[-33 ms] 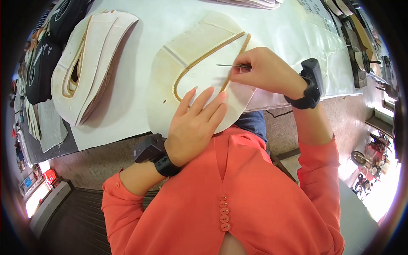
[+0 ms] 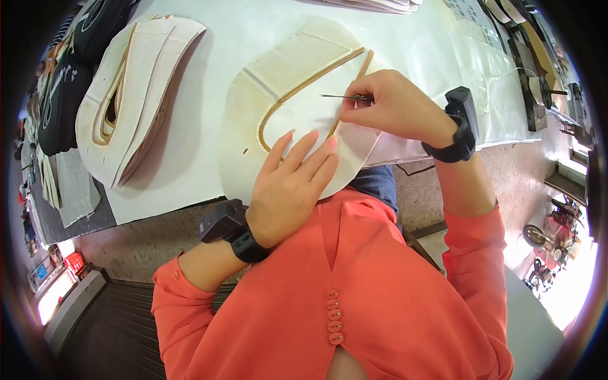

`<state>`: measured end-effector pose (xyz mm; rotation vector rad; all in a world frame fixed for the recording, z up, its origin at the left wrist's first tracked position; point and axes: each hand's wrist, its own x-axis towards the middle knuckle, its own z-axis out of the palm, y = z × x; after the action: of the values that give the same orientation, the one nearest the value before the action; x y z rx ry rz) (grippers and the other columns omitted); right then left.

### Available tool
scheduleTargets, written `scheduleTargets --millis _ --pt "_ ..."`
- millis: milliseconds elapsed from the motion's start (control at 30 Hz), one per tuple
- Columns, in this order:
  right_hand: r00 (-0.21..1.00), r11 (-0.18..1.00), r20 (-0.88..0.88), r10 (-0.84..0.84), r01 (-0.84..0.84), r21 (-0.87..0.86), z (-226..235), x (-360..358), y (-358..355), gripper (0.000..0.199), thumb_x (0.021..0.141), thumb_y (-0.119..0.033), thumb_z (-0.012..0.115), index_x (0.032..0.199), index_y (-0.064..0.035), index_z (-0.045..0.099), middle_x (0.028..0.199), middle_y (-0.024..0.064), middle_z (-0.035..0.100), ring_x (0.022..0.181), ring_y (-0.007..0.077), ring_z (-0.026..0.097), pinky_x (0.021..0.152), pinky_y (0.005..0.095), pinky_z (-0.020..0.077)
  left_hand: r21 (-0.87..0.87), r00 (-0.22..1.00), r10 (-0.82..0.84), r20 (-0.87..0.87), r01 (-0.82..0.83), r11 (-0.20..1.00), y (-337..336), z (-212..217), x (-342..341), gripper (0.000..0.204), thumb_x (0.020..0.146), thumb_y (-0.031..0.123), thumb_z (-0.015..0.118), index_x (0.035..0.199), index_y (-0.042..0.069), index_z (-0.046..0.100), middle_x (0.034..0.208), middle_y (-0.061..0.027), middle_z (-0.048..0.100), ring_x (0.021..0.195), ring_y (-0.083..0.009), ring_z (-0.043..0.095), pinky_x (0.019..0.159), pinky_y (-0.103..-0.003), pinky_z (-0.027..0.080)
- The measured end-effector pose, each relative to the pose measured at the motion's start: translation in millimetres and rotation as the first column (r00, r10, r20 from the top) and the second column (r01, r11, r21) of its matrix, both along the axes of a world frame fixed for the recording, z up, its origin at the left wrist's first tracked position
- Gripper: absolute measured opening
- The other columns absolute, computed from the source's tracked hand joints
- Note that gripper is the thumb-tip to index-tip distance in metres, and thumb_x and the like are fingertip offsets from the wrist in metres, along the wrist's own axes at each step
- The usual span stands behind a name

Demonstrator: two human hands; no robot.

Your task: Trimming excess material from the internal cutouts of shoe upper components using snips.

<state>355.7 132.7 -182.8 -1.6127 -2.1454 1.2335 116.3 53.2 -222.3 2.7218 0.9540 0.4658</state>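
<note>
A cream U-shaped sheet piece (image 2: 244,107) with a tan strip (image 2: 310,79) along its inner edge lies on the white-covered table in front of me. My left hand (image 2: 288,190) rests flat on its near curve, fingers stretched out and holding nothing. Over the piece's right arm, my right hand (image 2: 386,107) is closed around a thin pointed metal tool (image 2: 332,96), whose tip points left across the U's opening. The rest of the tool is mostly hidden in the fingers. My right thumb and fingertips are at the tan edge; whether they pinch it I cannot tell.
A stack of similar cream U-shaped pieces (image 2: 161,69) stands to the left, beside dark fabric items (image 2: 63,104). More pale sheets (image 2: 386,5) lie at the far edge. Spools (image 2: 538,92) sit at the table's right end. The table's front edge runs close to my body.
My right hand and the pointed tool have shifted very slightly left. My left hand and the cream piece stay in place.
</note>
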Motion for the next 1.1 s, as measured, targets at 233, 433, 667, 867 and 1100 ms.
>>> scheduleTargets --millis 233,433,667,867,1100 --pt "0.997 0.999 0.062 -0.046 0.046 0.002 -10 0 3 0.025 0.076 -0.021 0.068 0.083 0.0027 0.072 0.07 0.0185 0.066 0.066 0.0313 0.065 0.065 0.0374 0.0514 0.024 0.999 0.017 0.034 -0.018 1.0 5 3 9 0.03 0.087 0.009 0.063 0.116 0.006 0.068 0.128 -0.0061 0.066 0.119 -0.0274 0.059 0.109 -0.049 0.043" --pt "0.996 1.0 0.093 -0.016 0.013 0.029 -10 -4 4 0.025 0.076 -0.022 0.069 0.083 0.0018 0.073 0.073 0.0189 0.068 0.069 0.0326 0.066 0.067 0.0385 0.0526 0.011 0.998 0.025 0.065 -0.026 1.0 17 2 21 0.015 0.089 0.008 0.062 0.104 0.006 0.065 0.128 -0.0072 0.064 0.123 -0.0313 0.057 0.11 -0.052 0.041" --pt "0.994 0.99 0.053 -0.093 0.087 0.107 -8 16 12 0.028 0.078 -0.023 0.073 0.085 0.0032 0.072 0.072 0.0195 0.066 0.064 0.0307 0.062 0.063 0.0385 0.0491 0.003 0.997 0.008 0.072 -0.009 1.0 21 5 23 0.011 0.09 0.008 0.061 0.1 0.006 0.063 0.126 -0.0088 0.065 0.124 -0.0325 0.056 0.11 -0.053 0.04" --pt "0.992 0.988 0.045 -0.118 0.112 0.106 -18 18 13 0.027 0.08 -0.021 0.075 0.081 0.0045 0.066 0.064 0.0099 0.057 0.06 0.0167 0.051 0.059 0.0329 0.0441 0.01 0.998 0.002 0.069 -0.003 1.0 21 6 25 0.012 0.088 0.007 0.063 0.1 0.006 0.064 0.123 -0.009 0.065 0.123 -0.0321 0.057 0.109 -0.052 0.041" --pt "0.996 0.996 0.071 -0.06 0.056 0.064 -14 5 1 0.03 0.079 -0.025 0.075 0.08 0.0045 0.067 0.064 0.0121 0.059 0.06 0.0176 0.052 0.059 0.0342 0.0446 -0.015 0.999 -0.017 0.04 0.017 1.0 24 8 26 0.013 0.086 0.007 0.065 0.099 0.005 0.065 0.123 -0.0082 0.066 0.123 -0.0324 0.057 0.109 -0.052 0.041"
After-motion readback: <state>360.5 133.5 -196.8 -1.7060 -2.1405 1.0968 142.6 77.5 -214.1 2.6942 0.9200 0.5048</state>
